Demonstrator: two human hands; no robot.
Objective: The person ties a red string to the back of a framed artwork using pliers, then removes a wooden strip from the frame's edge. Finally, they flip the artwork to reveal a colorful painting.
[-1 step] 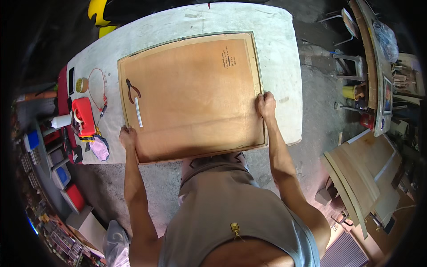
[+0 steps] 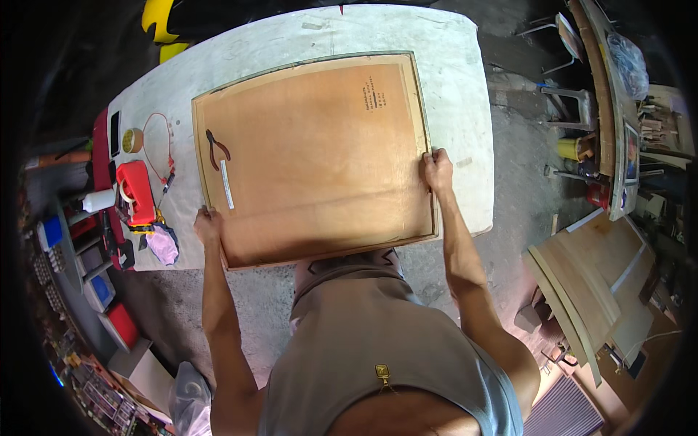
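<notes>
A large framed panel (image 2: 305, 160) lies back side up in front of me, its thin frame around a brown board with handwriting near the top right. My left hand (image 2: 208, 224) grips the frame's left side near the lower corner, fingers curled over the edge. On the opposite side my right hand (image 2: 438, 171) holds the frame lower than halfway, also with fingers curled. Dark-handled pliers (image 2: 217, 150) rest on the board at its left, beside a narrow white strip (image 2: 227, 184). The panel's near edge reaches to my waist, past the table edge.
A white-covered table (image 2: 462, 102) carries the panel. On its left are a red box (image 2: 136, 189), a yellow tape roll (image 2: 132, 140), an orange cord (image 2: 149, 149), a phone (image 2: 115, 133) and a pink cloth (image 2: 161, 245). Shelves stand left; a workbench (image 2: 605, 94) and wooden boards (image 2: 582, 254) stand right.
</notes>
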